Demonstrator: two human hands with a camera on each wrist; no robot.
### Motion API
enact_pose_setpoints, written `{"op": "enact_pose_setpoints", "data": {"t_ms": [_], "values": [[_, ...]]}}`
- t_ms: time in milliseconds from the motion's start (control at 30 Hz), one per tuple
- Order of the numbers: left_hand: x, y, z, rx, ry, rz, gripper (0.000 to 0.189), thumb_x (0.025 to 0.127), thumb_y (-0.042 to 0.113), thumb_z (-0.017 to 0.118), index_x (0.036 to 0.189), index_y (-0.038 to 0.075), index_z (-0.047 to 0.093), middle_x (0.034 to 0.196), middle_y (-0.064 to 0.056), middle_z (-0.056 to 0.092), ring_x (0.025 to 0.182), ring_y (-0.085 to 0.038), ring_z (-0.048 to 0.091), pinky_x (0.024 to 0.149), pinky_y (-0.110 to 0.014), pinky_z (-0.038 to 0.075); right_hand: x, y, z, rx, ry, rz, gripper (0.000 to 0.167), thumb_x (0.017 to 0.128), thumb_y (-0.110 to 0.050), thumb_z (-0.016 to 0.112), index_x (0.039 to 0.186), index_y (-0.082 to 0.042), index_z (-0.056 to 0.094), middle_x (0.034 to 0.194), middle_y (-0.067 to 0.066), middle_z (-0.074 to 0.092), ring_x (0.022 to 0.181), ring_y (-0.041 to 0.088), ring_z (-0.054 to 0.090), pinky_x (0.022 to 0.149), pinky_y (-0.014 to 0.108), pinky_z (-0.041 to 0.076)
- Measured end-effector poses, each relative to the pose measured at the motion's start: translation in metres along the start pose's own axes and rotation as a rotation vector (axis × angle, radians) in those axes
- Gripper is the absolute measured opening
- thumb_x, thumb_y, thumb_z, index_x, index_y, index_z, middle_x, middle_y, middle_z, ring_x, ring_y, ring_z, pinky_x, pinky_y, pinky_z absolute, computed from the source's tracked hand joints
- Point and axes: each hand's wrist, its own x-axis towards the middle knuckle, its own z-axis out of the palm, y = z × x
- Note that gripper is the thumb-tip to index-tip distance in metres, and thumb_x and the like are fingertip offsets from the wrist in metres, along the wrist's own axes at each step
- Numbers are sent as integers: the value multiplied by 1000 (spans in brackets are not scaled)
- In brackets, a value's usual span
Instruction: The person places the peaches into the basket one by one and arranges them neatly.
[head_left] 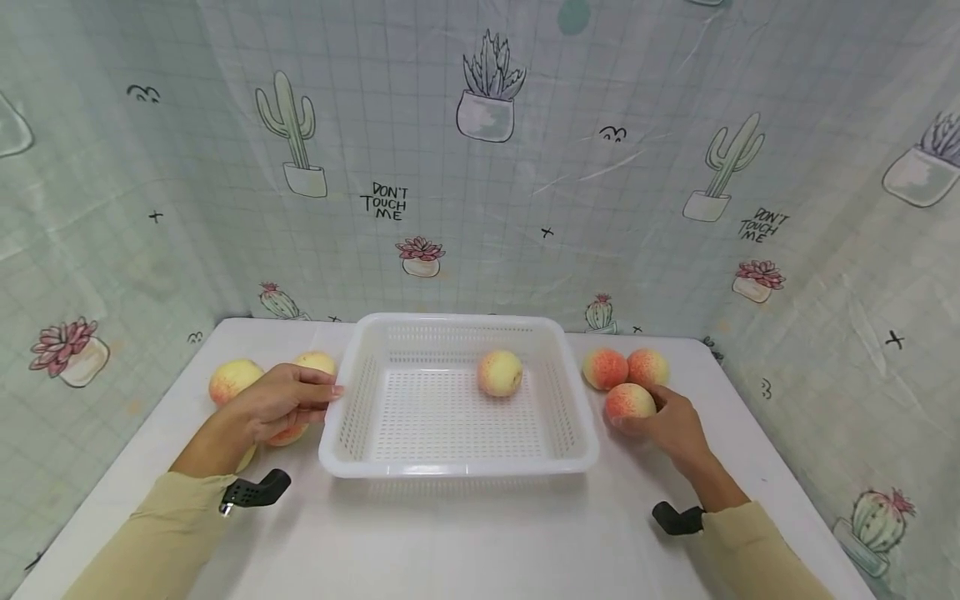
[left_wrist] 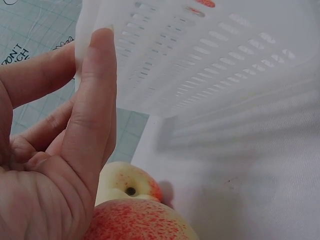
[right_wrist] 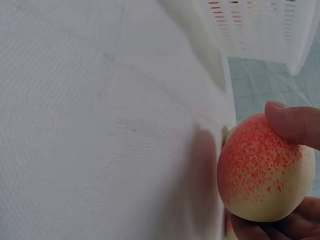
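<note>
A white perforated plastic basket stands in the middle of the table, with one yellow-and-red peach inside, right of its centre. My left hand pinches the basket's left rim; in the left wrist view the rim passes between the fingers. In my right hand is a red-and-yellow peach, gripped between thumb and fingers to the right of the basket. Its shadow falls on the table beside it in the right wrist view. Just behind it lie two more peaches, one redder and one paler.
Several peaches lie left of the basket, among them one at the far left and one by the rim, partly hidden by my left hand. The white table ends at a cactus-print cloth behind and on both sides.
</note>
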Motion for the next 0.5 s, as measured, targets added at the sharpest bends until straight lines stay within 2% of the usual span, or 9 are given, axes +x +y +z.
{"op": "enact_pose_setpoints", "data": {"t_ms": [500], "values": [[-1, 0, 1, 11, 8, -1, 54, 94, 20, 79, 138, -6, 60, 102, -1, 78, 92, -21, 80, 81, -31, 66, -18, -22, -21, 48, 8, -52, 93, 84, -31, 86, 157, 2, 39, 158, 28, 47, 140, 44, 49, 118, 61, 45]]}}
